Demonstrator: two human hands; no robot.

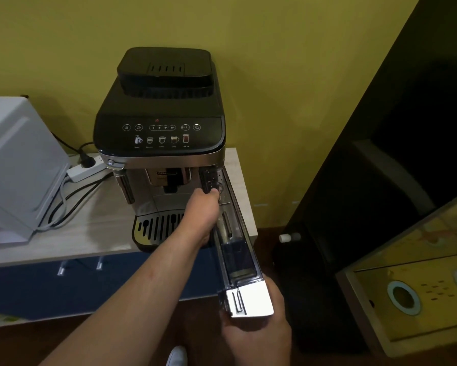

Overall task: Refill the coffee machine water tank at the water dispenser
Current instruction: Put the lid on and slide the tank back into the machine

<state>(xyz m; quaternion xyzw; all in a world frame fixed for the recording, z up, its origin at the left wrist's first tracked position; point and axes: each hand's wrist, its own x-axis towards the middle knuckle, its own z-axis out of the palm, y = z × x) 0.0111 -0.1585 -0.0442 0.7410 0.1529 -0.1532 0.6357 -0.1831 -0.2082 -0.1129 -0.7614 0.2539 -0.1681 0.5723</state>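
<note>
Holding water tank sticking out forward from right-side slot of coffee machine, gripping its silver front end with right hand to bear weight, curling left hand round its rear edge at machine front, probably to keep it level and guided.

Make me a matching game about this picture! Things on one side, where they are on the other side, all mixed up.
Things:
1. water tank
2. power strip
3. shoe
4. coffee machine

Places:
a. at the very bottom of the picture
b. sticking out of the coffee machine, held by the left hand and the right hand
c. standing on the table
d. lying beside the coffee machine with a black plug in it

Pairs: 1-b, 2-d, 3-a, 4-c
</note>
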